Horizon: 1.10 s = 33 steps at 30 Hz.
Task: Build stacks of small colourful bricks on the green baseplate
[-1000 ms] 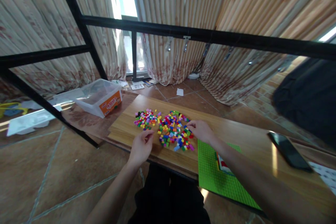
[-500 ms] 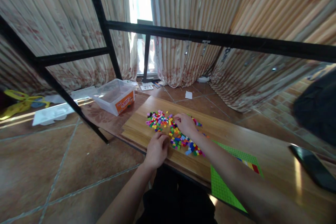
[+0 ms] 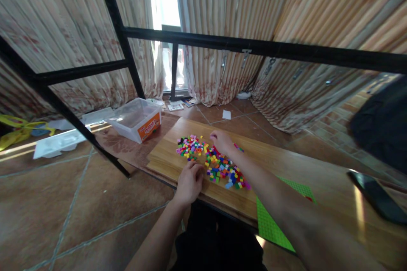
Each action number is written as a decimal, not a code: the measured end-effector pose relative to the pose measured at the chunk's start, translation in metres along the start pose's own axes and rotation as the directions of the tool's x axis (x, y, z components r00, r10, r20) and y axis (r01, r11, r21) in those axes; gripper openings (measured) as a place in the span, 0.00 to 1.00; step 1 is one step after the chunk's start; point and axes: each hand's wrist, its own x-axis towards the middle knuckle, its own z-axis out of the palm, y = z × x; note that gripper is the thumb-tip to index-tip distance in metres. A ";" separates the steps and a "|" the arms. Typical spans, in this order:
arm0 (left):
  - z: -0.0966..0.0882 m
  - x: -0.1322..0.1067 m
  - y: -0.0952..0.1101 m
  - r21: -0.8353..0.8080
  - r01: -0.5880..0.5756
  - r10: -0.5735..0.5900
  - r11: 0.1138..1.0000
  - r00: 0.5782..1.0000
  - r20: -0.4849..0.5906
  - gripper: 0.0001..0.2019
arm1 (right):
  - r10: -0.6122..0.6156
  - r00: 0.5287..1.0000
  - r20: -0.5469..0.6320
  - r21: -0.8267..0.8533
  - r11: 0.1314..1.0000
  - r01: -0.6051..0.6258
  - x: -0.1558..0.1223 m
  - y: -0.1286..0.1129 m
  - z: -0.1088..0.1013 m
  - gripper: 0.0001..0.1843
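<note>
A spread of several small coloured bricks (image 3: 219, 167) lies on the wooden table (image 3: 171, 156). My right hand (image 3: 221, 141) reaches over the far side of the pile, fingers curled down onto the bricks; what it holds, if anything, is hidden. My left hand (image 3: 189, 182) rests near the table's front edge, just left of the pile, fingers curled in loosely. A green baseplate (image 3: 270, 224) lies at the front edge under my right forearm, with a strip of coloured bricks on it, mostly hidden.
A clear plastic box (image 3: 135, 118) with an orange label sits on the floor to the left. A black phone (image 3: 375, 197) lies on the table at the right. A black metal frame (image 3: 222, 44) crosses in front of the curtains. A dark shape (image 3: 381, 123) is at the right.
My right hand has moved from the near right side of the pile to its far side. My left hand has stayed near the table's front edge. The view has shifted left.
</note>
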 end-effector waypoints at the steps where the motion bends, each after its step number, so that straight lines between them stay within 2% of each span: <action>1: 0.000 0.001 0.000 0.000 -0.006 0.006 1.000 1.000 -0.001 0.13 | 0.016 1.000 -0.025 0.026 1.000 -0.016 -0.010 -0.001 -0.008 0.15; 4: 0.000 0.002 0.000 0.004 -0.025 0.025 1.000 1.000 -0.011 0.12 | 0.056 0.995 -0.079 0.133 0.990 -0.046 -0.064 -0.001 -0.027 0.17; 5: -0.001 0.003 0.000 0.006 -0.029 0.029 1.000 1.000 -0.008 0.12 | 0.076 0.992 -0.105 0.282 0.959 -0.043 -0.090 0.000 -0.030 0.17; 7: 0.000 0.005 -0.002 0.030 -0.018 0.018 0.999 1.000 -0.011 0.11 | 0.105 0.991 -0.083 0.524 0.850 -0.046 -0.150 0.004 -0.030 0.17; 8: 0.000 0.006 -0.003 0.037 -0.016 0.017 0.999 1.000 -0.006 0.11 | 0.174 0.980 -0.093 0.616 0.784 -0.081 -0.181 0.008 -0.028 0.16; 10: -0.001 0.007 -0.005 0.049 -0.029 0.029 0.998 1.000 -0.005 0.12 | 0.277 0.958 -0.069 0.703 0.696 -0.151 -0.242 0.024 -0.023 0.17; 12: -0.001 0.008 -0.006 0.060 -0.034 0.033 0.998 0.999 0.006 0.13 | 0.425 0.899 -0.106 0.729 0.648 -0.220 -0.293 0.049 -0.023 0.17; 15: -0.002 0.009 -0.006 0.075 -0.040 0.039 0.996 0.999 0.025 0.14 | 0.651 0.739 -0.173 0.768 0.559 -0.313 -0.340 0.092 -0.034 0.19; 16: -0.002 0.009 -0.007 0.081 -0.041 0.039 0.996 0.999 0.025 0.14 | 0.694 0.695 -0.186 0.792 0.525 -0.313 -0.347 0.104 -0.040 0.21; 18: -0.002 0.010 -0.007 0.099 -0.039 0.038 0.994 0.999 0.016 0.15 | 0.737 0.651 -0.184 0.834 0.467 -0.293 -0.350 0.123 -0.053 0.24; 21: -0.001 0.012 -0.008 0.122 -0.039 0.038 0.992 0.999 0.011 0.16 | 0.744 0.636 -0.204 0.873 0.432 -0.226 -0.336 0.138 -0.067 0.28; 25: -0.001 0.013 -0.007 0.148 -0.038 0.036 0.988 0.999 0.014 0.17 | 0.685 0.671 -0.285 0.862 0.489 -0.134 -0.310 0.145 -0.067 0.24; 30: -0.002 0.011 -0.006 0.145 -0.016 0.013 0.989 1.000 0.022 0.17 | 0.626 0.714 -0.315 0.768 0.610 -0.196 -0.298 0.157 -0.061 0.20; 33: -0.002 0.011 -0.007 0.143 -0.010 0.007 0.990 1.000 0.019 0.17 | 0.633 0.707 -0.316 0.761 0.614 -0.209 -0.298 0.161 -0.061 0.19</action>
